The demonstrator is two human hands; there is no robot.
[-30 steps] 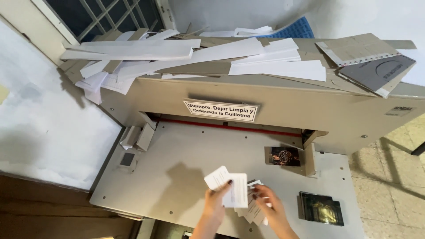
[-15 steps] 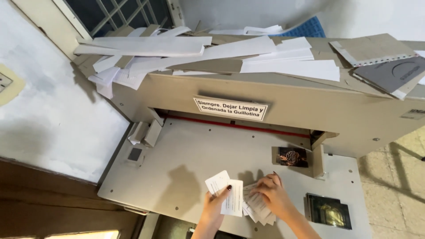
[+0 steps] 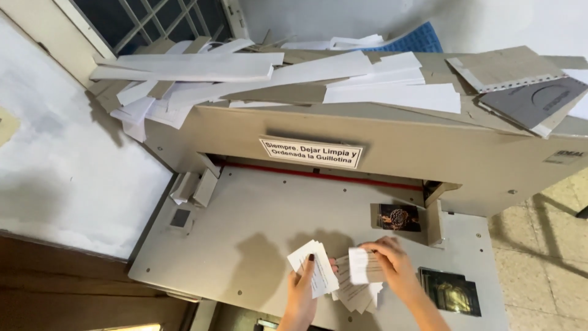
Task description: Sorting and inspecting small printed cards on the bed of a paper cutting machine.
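On the cutter bed (image 3: 257, 220), hands grip thin paper cards (image 3: 313, 268).

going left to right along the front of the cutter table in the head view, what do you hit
left hand holding a small stack of white cards → loose white cards on the table → right hand lifting a single card → dark printed cards by the right edge

Both hands low and close together, left (image 3: 304, 283) gripping, right (image 3: 392, 265) pinching.

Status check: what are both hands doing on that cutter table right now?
Left hand grips a small stack of white cards. Right hand lifts one card from the loose pile. Dark photo stacks sit apart, nothing obstructing.
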